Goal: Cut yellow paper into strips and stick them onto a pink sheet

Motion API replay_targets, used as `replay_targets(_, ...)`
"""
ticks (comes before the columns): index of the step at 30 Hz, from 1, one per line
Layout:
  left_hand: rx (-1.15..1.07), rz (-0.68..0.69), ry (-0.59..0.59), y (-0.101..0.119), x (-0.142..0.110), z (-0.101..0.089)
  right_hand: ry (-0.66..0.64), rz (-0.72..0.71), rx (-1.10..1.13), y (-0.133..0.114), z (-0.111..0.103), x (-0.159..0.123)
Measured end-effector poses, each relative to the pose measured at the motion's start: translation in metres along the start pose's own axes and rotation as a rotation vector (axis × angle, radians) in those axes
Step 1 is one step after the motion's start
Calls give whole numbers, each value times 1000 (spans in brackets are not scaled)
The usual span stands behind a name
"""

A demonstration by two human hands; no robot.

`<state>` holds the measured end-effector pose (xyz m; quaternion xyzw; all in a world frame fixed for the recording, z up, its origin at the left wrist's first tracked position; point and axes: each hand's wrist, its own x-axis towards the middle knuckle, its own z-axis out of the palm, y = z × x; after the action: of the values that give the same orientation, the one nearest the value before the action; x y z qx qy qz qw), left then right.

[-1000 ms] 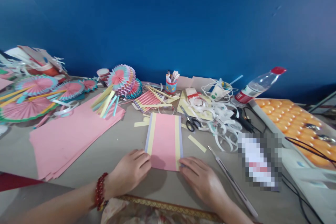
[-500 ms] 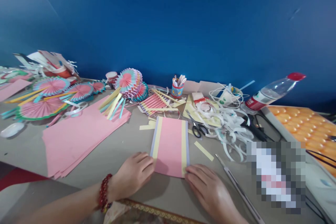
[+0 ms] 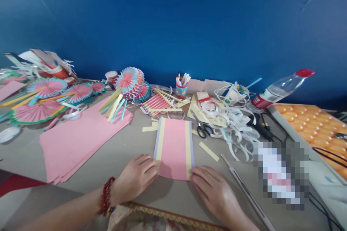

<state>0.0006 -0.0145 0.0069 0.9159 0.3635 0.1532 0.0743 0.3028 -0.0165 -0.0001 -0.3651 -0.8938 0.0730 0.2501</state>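
A pink paper sheet (image 3: 174,148) with pale yellow and lilac stripes down both sides lies in front of me. My left hand (image 3: 139,175) pinches its near left corner, the thumb hidden under the curled fingers. At the near right corner, my right hand (image 3: 210,191) holds the paper in the same way. The sheet's near edge bows slightly toward me. Pale yellow paper strips (image 3: 208,151) lie around it. Just beyond its far right corner are black-handled scissors (image 3: 202,129). A thin metal craft tool (image 3: 245,189) rests to the right of my right hand.
Stacked pink paper (image 3: 81,144) and folded paper fans (image 3: 48,110) lie on the left. Curled white strips (image 3: 235,130) heap up at the right, near a tilted plastic bottle (image 3: 279,92). A pen cup (image 3: 181,89) stands by the blue wall (image 3: 173,25).
The whole view has shifted slightly, with table things appearing a little further left and higher. Both hands keep their hold on the sheet's near corners.
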Motion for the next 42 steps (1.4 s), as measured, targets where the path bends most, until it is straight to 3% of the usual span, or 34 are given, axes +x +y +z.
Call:
replay_targets(13,-99,-38,36,2,-3,-2,11,36,53,-1,3,-2)
replay_targets(25,-248,-237,-9,0,2,-1,-69,212,226,-2,-2,7)
replay_targets(42,-206,-319,-17,1,7,-1,-110,322,133,-1,-1,12)
